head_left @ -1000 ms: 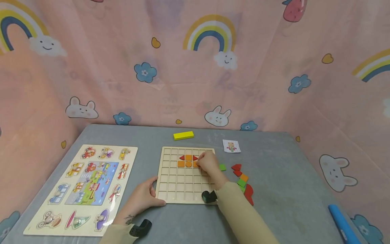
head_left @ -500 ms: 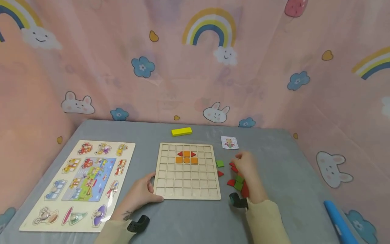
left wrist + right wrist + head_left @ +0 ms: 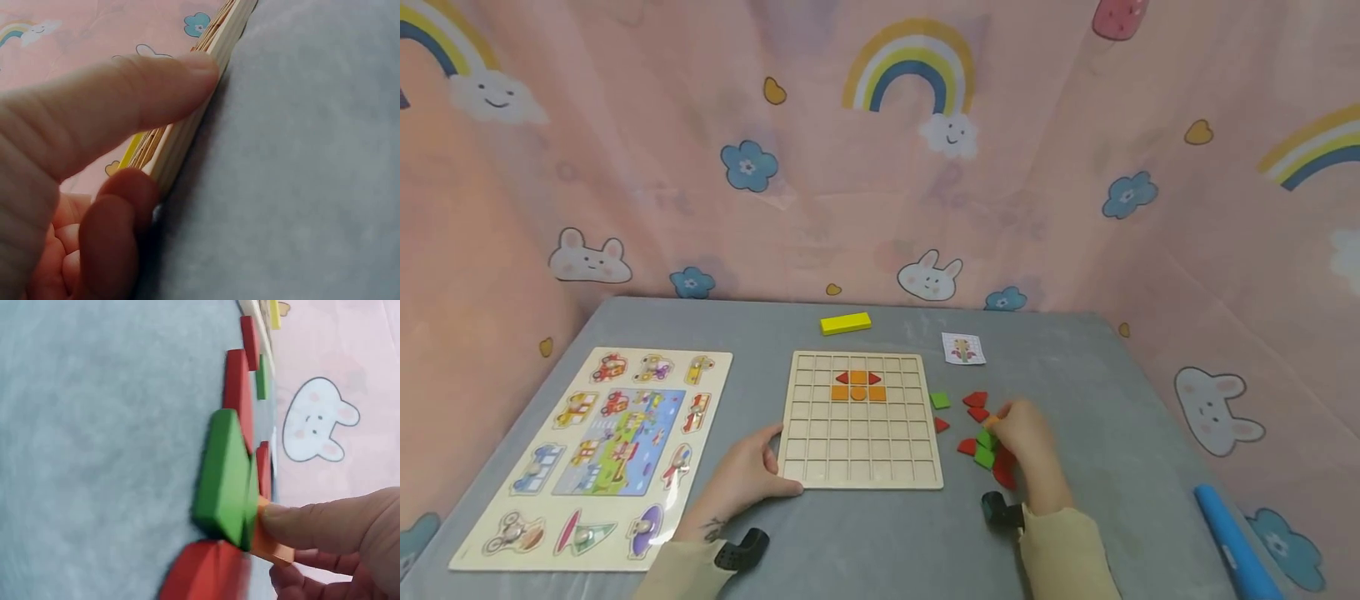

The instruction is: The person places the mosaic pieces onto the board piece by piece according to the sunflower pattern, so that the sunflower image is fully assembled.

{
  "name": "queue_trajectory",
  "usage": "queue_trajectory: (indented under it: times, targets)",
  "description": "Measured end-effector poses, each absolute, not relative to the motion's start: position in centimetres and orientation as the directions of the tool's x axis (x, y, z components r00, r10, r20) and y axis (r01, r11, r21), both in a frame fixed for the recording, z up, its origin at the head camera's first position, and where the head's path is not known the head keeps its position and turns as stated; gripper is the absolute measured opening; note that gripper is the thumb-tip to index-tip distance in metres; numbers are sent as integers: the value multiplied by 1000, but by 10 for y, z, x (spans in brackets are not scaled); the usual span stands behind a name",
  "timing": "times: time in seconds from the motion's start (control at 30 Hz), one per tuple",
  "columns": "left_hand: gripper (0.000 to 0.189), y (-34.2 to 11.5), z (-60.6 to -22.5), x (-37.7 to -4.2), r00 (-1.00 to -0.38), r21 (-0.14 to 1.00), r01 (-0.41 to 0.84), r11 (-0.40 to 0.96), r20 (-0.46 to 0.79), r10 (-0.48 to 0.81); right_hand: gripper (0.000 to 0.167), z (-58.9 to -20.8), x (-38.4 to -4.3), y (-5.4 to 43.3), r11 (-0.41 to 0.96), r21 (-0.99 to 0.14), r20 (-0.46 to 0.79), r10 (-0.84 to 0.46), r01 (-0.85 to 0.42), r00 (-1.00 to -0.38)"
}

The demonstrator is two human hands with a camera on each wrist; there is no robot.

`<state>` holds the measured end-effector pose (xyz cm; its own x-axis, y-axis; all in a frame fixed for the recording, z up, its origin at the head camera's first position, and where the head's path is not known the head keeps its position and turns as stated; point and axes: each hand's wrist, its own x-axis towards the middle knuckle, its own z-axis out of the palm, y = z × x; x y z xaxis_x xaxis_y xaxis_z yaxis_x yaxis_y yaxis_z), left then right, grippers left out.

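Note:
A wooden grid board [image 3: 859, 450] lies on the table, with orange and red pieces set in its upper rows, among them an orange round piece [image 3: 858, 393]. My left hand [image 3: 748, 469] holds the board's near left corner, thumb [image 3: 169, 87] along the front edge and fingers at the left side. To the right of the board, my right hand [image 3: 1026, 437] pinches an orange block [image 3: 269, 534] between thumb and fingers. That block is right beside green blocks [image 3: 222, 478] and red pieces [image 3: 203, 572] in a loose cluster; the hand hides part of them.
A vehicle puzzle board [image 3: 512, 475] lies on the left. Behind the grid board is a yellow bar [image 3: 846, 323], and a small pattern card [image 3: 962, 348] lies at the back right. A blue object [image 3: 1236, 533] sits at the right edge.
My right hand has left the grid board, moved right to the loose pieces and then slightly nearer, and now pinches the orange block. The left hand stays at the board's corner.

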<state>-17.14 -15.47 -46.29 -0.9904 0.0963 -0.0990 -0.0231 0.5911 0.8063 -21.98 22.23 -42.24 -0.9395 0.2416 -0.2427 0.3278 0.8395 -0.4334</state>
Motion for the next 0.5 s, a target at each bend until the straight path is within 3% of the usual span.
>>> queue_trajectory:
  times: [0.17,0.37,0.5]
  targets:
    - [96,-154,-463,-172,-989,808,-26,589,-106,102,20,-416,-219,209,736,-584,-196,281,342,-939]
    - [96,-154,-463,-173,-990,810,-24,586,-99,97,28,-418,-228,151,429,-871,-163,203,238,-965]
    - [97,-154,-464,-172,-991,807,-25,589,-99,94,22,-425,-234,113,339,-912,-204,113,231,-972]
